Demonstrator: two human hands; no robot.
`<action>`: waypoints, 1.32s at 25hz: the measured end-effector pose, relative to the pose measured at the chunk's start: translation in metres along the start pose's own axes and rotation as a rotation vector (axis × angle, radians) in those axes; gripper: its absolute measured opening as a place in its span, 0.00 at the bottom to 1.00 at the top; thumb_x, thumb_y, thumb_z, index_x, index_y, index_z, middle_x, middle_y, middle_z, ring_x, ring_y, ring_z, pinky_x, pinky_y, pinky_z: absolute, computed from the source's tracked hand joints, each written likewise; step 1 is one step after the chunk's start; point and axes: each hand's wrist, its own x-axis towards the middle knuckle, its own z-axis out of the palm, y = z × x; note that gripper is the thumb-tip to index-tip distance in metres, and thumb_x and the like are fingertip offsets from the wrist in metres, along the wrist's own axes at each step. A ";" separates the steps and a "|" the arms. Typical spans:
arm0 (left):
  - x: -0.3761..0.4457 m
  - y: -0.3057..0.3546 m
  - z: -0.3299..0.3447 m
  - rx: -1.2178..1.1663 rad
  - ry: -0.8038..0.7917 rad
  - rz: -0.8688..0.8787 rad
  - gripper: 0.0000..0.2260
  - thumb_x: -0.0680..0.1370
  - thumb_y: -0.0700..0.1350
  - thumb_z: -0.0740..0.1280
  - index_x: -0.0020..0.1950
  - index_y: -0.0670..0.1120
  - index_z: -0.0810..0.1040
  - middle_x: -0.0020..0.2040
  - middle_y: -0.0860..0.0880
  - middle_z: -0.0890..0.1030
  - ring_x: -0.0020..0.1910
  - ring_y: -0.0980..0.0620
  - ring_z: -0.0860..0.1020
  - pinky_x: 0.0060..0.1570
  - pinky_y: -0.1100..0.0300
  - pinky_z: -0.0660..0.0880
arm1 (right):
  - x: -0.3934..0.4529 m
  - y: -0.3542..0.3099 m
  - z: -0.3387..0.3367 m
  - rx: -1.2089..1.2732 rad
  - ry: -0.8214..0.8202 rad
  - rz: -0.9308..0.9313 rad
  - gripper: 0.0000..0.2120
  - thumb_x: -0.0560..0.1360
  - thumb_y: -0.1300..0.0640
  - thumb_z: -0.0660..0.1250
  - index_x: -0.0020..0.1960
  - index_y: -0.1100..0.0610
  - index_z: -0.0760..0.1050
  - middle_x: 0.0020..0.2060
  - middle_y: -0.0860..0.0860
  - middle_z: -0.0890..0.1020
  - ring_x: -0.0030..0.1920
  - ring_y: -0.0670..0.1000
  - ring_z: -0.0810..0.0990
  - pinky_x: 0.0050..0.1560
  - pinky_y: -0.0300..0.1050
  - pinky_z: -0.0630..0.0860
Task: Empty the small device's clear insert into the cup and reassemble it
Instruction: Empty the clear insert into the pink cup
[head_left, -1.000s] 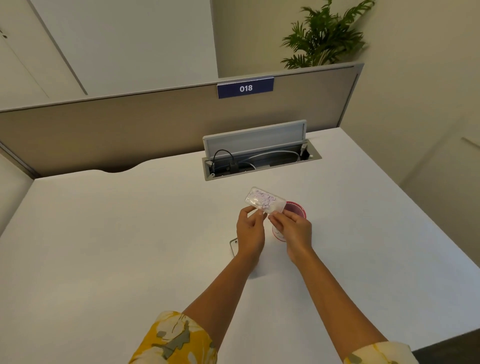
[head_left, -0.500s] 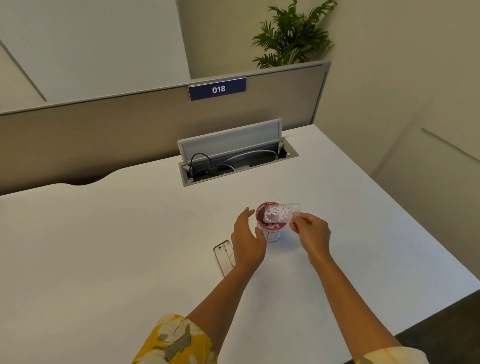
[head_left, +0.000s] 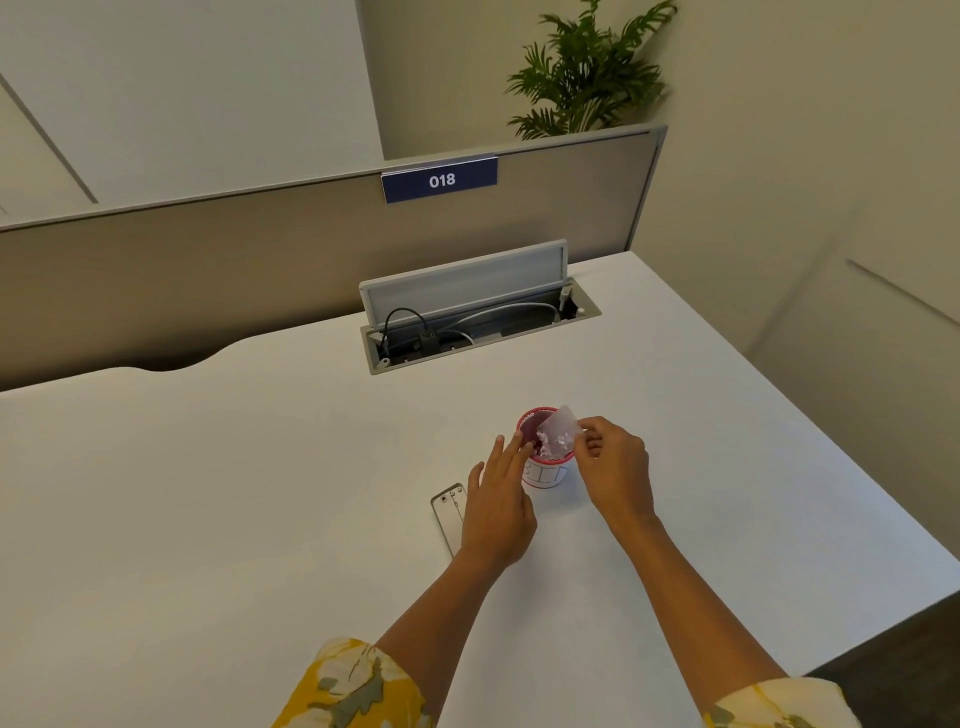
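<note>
A wide white table (head_left: 208, 493) fills most of the view, seen from above by the person working at it. Along its far edge stands a beige divider panel (head_left: 260, 270) with one blue label (head_left: 439, 180) reading 018, and one green plant (head_left: 587, 67) rises behind the panel. Set into the table near the far edge is one cable tray (head_left: 478, 327), its lid raised and cords inside.

Near the middle of the table, closer to the right edge, stands one small cup (head_left: 545, 470) with a red rim and a dark red inside. The right hand (head_left: 615, 467) pinches one clear insert (head_left: 560, 434) between thumb and fingertips, a narrow grip on its right end. The insert is a small see-through plastic piece, tilted steeply so its lower end dips into the cup's mouth, with pale bits gathered at that low end.

The left hand (head_left: 496, 501) is open, fingers spread and straight, holding nothing; its fingertips reach the cup's left side, though actual contact cannot be told. Just to its left, partly hidden beneath it, one flat grey device body (head_left: 448, 512) lies on the table.

The table is bare to the left, to the right and toward the near edge. Two yellow floral sleeves show at the bottom.
</note>
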 end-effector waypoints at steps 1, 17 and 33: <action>0.000 -0.003 0.001 0.029 -0.013 0.006 0.30 0.80 0.37 0.58 0.81 0.52 0.55 0.82 0.53 0.55 0.82 0.50 0.49 0.79 0.48 0.45 | -0.001 0.001 0.000 -0.006 -0.008 -0.027 0.13 0.78 0.55 0.67 0.59 0.60 0.79 0.53 0.57 0.85 0.49 0.56 0.84 0.53 0.48 0.81; 0.001 -0.006 0.002 0.129 -0.043 0.019 0.30 0.82 0.42 0.59 0.82 0.53 0.51 0.83 0.54 0.50 0.82 0.51 0.44 0.77 0.50 0.40 | -0.017 0.019 0.000 -0.021 0.022 -0.247 0.09 0.73 0.62 0.72 0.53 0.61 0.82 0.48 0.57 0.86 0.47 0.56 0.85 0.50 0.43 0.78; -0.001 -0.001 -0.002 0.152 -0.095 0.000 0.31 0.82 0.43 0.60 0.82 0.52 0.49 0.83 0.53 0.49 0.82 0.49 0.45 0.79 0.46 0.45 | -0.022 0.012 -0.004 0.052 0.105 -0.134 0.11 0.73 0.58 0.73 0.54 0.60 0.82 0.50 0.56 0.86 0.47 0.55 0.84 0.49 0.50 0.83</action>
